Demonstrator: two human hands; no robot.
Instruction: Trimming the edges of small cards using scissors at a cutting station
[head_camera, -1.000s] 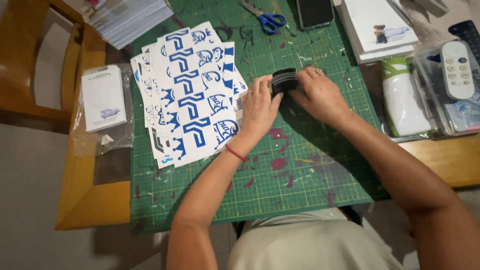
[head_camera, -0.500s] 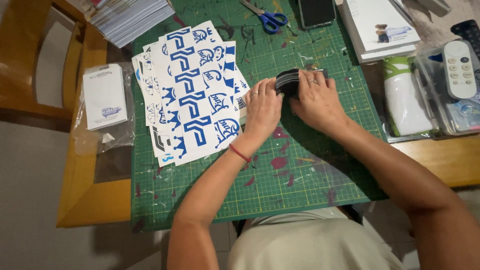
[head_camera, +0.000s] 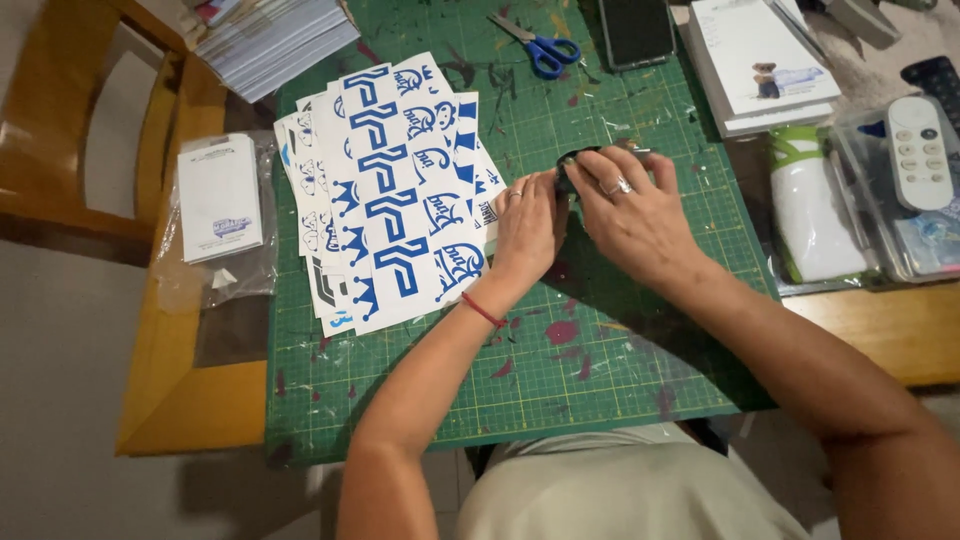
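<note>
Both hands meet over a green cutting mat (head_camera: 560, 390). My left hand (head_camera: 528, 225) and my right hand (head_camera: 632, 212) close together around a small black object (head_camera: 572, 165), which is mostly hidden under the fingers. A ring shows on each hand, and a red cord circles the left wrist. Just left of my left hand lies a fanned stack of white sheets with blue cut-out shapes (head_camera: 395, 190), touching the hand's edge.
Blue-handled scissors (head_camera: 540, 48) and a dark phone (head_camera: 636, 30) lie at the mat's far edge. A small white pad in clear wrap (head_camera: 220, 197) sits left, a paper stack (head_camera: 270, 35) far left. White notepads (head_camera: 755, 60), a white-green roll (head_camera: 812, 205) and a remote (head_camera: 920, 150) are right.
Both hands have kept working the black object in nearly the same spot; the fingers shifted slightly around it. The sheets have not moved.
</note>
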